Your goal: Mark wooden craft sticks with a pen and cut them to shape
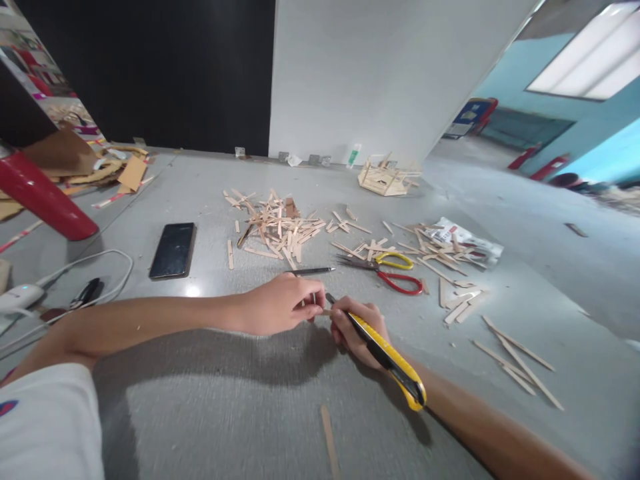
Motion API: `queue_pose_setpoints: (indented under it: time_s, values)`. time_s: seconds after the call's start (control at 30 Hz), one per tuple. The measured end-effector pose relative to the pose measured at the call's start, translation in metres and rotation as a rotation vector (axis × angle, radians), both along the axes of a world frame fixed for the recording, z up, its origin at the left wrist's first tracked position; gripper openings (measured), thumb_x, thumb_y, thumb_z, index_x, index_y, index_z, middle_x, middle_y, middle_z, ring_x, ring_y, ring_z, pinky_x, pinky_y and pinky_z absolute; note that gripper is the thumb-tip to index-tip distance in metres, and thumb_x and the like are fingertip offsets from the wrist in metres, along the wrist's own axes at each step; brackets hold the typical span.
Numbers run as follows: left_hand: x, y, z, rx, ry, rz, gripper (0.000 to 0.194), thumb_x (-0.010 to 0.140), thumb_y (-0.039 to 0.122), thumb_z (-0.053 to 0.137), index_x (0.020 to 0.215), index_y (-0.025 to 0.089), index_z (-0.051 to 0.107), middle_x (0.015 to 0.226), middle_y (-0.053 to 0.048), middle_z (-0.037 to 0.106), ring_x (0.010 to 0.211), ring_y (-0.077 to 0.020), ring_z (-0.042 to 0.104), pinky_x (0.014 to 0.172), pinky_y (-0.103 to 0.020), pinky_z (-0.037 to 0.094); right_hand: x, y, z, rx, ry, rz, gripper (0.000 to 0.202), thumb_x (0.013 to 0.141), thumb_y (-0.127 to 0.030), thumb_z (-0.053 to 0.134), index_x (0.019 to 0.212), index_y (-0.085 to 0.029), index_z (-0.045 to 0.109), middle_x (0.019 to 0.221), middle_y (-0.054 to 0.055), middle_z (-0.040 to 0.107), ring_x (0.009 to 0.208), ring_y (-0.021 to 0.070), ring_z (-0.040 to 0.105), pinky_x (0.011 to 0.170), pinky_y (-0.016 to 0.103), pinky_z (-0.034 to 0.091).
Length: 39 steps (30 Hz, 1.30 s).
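My right hand [361,331] is closed round a yellow and black utility knife [386,353], its blade end pointing up and left toward my other hand. My left hand [285,303] pinches a short piece of wooden stick [326,312] between thumb and fingers. The stick piece reaches across to the fingers of my right hand, close to the blade. Just beyond my hands lie a dark pen [314,271] and scissors [380,265] with one yellow and one red handle. A single wooden stick [329,440] rests on the table nearer to me.
A heap of cut stick pieces [285,227] spreads behind my hands, with more sticks [520,360] to the right. A phone [173,250] and a white cable [131,257] lie left. A small wooden stick frame [385,179] stands at the back near the board [370,80].
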<state>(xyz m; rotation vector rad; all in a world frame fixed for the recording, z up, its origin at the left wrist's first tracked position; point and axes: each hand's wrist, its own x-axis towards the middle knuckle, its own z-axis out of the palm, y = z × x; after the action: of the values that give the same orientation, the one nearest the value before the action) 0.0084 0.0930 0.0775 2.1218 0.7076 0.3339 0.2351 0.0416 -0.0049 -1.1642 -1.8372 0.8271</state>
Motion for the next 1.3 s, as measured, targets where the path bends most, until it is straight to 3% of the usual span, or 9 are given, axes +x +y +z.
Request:
queue_pose_setpoints:
  time_s: [0.2,0.4,0.57,0.73,0.93,1.03,1.3]
  values:
    - [-0.002,-0.003,-0.001,0.171,0.103,-0.065,0.01,0.103,0.015,0.05,0.097,0.019,0.057,0.064,0.005,0.057,0.047,-0.0105,0.048,0.054,-0.024,0.035,-0.001,0.0,0.002,0.006,-0.092,0.03,0.038,0.101,-0.05,0.056,0.072,-0.026,0.057,0.047,-0.001,0.06,0.04,0.0148,0.055,0.047,0.027,0.045]
    - [0.002,-0.002,-0.002,-0.085,0.045,0.004,0.013,0.1,0.018,0.053,0.088,0.019,0.055,0.071,-0.004,0.075,0.055,-0.0135,0.064,0.056,-0.023,0.042,-0.003,0.001,0.003,0.037,-0.144,0.049,0.039,0.104,-0.048,0.05,0.072,-0.026,0.054,0.049,-0.001,0.059,0.041,0.0135,0.054,0.047,0.026,0.042]
    - [0.003,-0.003,-0.006,-0.183,-0.009,0.061,0.014,0.103,0.022,0.05,0.09,0.021,0.05,0.079,-0.005,0.078,0.06,-0.014,0.067,0.061,-0.025,0.049,-0.003,0.001,0.005,0.032,-0.096,0.046,0.038,0.104,-0.047,0.049,0.073,-0.026,0.052,0.048,-0.001,0.058,0.04,0.013,0.052,0.045,0.025,0.042]
    - [0.0,0.002,-0.005,-0.199,-0.066,0.162,0.018,0.108,0.032,0.047,0.093,0.022,0.048,0.077,-0.003,0.073,0.076,-0.0196,0.077,0.065,-0.027,0.052,-0.001,-0.001,0.001,-0.018,0.039,0.015,0.039,0.108,-0.046,0.047,0.074,-0.026,0.049,0.048,-0.003,0.058,0.036,0.0107,0.05,0.04,0.022,0.039]
    - [0.0,0.007,0.003,-0.197,-0.036,0.145,0.021,0.108,0.025,0.047,0.09,0.018,0.056,0.078,-0.005,0.076,0.069,-0.0154,0.072,0.066,-0.026,0.051,-0.001,-0.001,-0.005,-0.039,0.134,-0.033,0.041,0.108,-0.05,0.049,0.076,-0.025,0.05,0.05,-0.004,0.058,0.036,0.0093,0.046,0.038,0.021,0.037]
    - [0.0,0.006,0.002,-0.137,-0.043,0.122,0.017,0.106,0.024,0.052,0.094,0.016,0.062,0.079,-0.005,0.077,0.067,-0.0146,0.071,0.066,-0.025,0.049,-0.001,0.0,-0.005,-0.042,0.134,-0.04,0.041,0.109,-0.05,0.049,0.076,-0.025,0.049,0.05,-0.004,0.059,0.035,0.009,0.046,0.038,0.02,0.037]
    - [-0.001,0.007,-0.005,0.297,0.068,-0.025,0.018,0.104,0.015,0.055,0.105,0.018,0.073,0.077,0.0,0.073,0.064,-0.0125,0.063,0.065,-0.024,0.041,-0.001,0.003,0.001,0.016,0.003,0.02,0.036,0.107,-0.041,0.048,0.075,-0.025,0.049,0.049,-0.004,0.06,0.037,0.0098,0.051,0.043,0.02,0.041]
